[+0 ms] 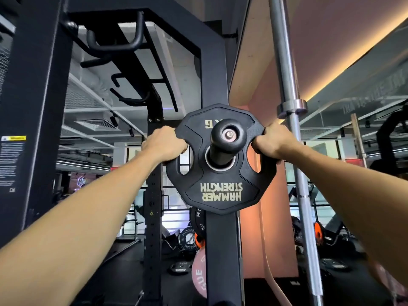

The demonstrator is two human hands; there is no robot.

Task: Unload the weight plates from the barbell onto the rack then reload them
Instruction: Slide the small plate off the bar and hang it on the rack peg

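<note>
While both my hands hold the plate (218, 160), it sits on the rack's peg (227, 140). My left hand (164, 143) has its fingers curled through one slot, and my right hand (268, 143) grips the other side. The barbell (293, 129) stands just beside, to the right. If I tip the plate, I think it could jam on the peg. If one hand slips, it could drop.
</note>
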